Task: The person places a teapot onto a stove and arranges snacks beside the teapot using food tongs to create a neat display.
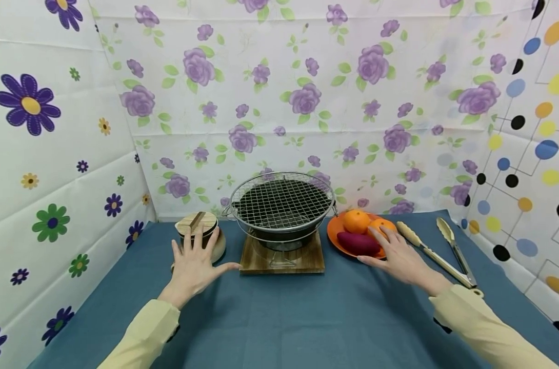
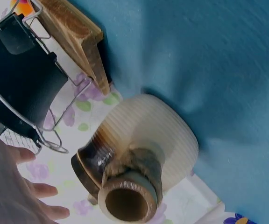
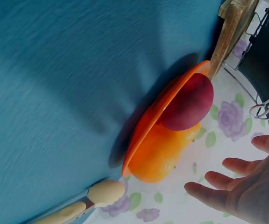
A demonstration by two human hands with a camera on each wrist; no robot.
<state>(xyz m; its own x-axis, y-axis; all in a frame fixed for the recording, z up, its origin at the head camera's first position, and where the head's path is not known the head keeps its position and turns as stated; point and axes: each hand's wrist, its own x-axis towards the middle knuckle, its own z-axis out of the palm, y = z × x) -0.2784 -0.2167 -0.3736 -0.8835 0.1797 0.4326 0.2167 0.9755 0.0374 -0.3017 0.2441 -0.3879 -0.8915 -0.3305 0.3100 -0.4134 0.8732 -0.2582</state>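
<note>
A person's left hand (image 1: 194, 272), fingers spread wide, hovers by a lidded pot (image 1: 220, 248) near the far left corner of the tabletop (image 1: 284, 318), while the right hand (image 1: 403, 260), fingers parted, hovers beside a plate (image 1: 333, 233) of oranges (image 1: 356, 221) and a purple sweet potato (image 1: 359, 243) near the far edge. Between them, a round grill (image 1: 281, 205) stands on a wooden board (image 1: 256, 259); tongs (image 1: 445, 263) lie toward the far right corner.

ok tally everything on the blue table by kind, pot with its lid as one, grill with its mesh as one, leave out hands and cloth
Lidded pot: 1
Grill: 1
Wooden board: 1
Orange plate: 1
Oranges: 2
Purple sweet potato: 1
Pair of tongs: 1
Total: 8
</note>
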